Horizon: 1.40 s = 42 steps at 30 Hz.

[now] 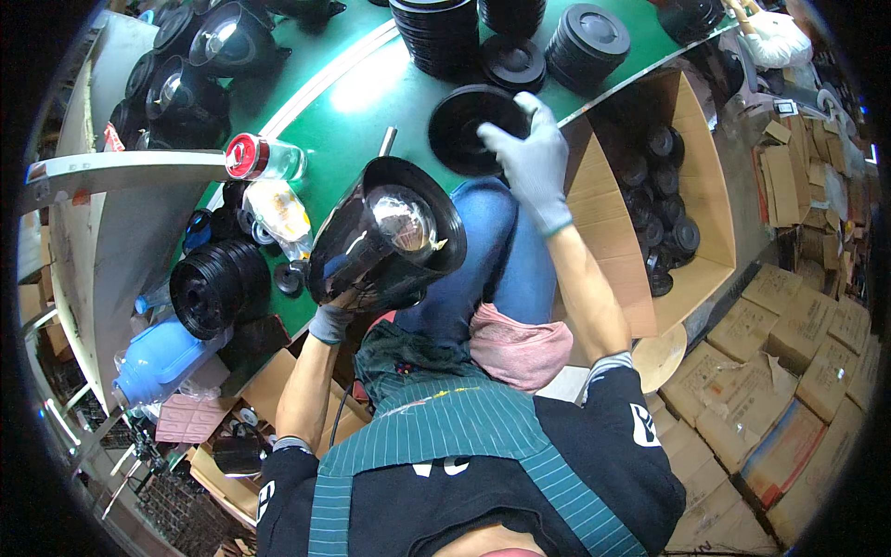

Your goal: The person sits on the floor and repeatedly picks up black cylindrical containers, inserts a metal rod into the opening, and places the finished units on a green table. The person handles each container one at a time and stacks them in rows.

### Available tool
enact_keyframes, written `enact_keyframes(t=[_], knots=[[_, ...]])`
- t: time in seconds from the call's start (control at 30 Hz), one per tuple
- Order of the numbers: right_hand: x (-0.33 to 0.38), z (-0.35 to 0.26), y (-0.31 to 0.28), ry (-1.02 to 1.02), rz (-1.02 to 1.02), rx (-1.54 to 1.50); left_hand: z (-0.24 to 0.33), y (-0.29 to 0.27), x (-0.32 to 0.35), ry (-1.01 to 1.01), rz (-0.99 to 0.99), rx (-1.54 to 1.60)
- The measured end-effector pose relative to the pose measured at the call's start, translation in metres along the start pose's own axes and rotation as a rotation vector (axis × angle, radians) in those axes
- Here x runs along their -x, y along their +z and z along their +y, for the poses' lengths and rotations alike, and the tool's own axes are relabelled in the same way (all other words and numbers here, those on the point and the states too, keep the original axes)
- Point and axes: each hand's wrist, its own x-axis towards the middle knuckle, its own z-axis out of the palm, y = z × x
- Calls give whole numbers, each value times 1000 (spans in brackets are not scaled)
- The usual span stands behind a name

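Observation:
My gloved left hand (331, 323) is wrapped under a glossy black tapered housing (345, 255). Its open end tilts up toward the right, showing a shiny rounded surface inside, and a short metal rod (387, 141) sticks out beyond it. Most of the left fingers are hidden beneath the housing. Over a black round dish-shaped disc (455, 133) near the green table's edge is my gloved right hand (538, 160), thumb and fingers apart. Whether a fingertip touches the disc I cannot tell. Behind the disc lie another black disc (513, 63) and stacks of black round parts (434, 35).
A green table (367, 102) curves ahead, with several black housings (223, 42) at its far left. Left of me are a red-lidded clear jar (245, 156), stacked black rings (209, 283) and a blue jug (165, 360). An open carton (710, 186) of black parts stands right, beside stacked boxes (733, 408).

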Motion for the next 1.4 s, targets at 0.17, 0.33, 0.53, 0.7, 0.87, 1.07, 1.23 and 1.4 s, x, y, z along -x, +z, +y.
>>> enact_keyframes(t=[0.17, 0.33, 0.53, 0.7, 0.87, 1.07, 1.23, 1.4], knots=[[95, -41, -14, -189, -292, -339, 2, 4, -1, -13, -57, -2], [124, -27, -31, 78, -386, -748, 6, 11, 11, -23, -94, -14], [179, -25, -47, -292, -310, -610, 17, 11, 23, -22, -152, -27], [197, -25, -61, -274, -282, -583, 37, 24, 11, -156, -508, 506], [194, -25, -71, -610, -348, -493, 69, 33, 10, -380, -591, 547], [183, -27, -90, -675, -386, -140, 103, 43, 7, -501, -427, 388], [177, -34, -102, -718, -578, -116, 128, 59, 1, -414, -500, 218], [189, -60, -99, -899, -703, -83, 132, 53, 7, 2, -855, -658]])
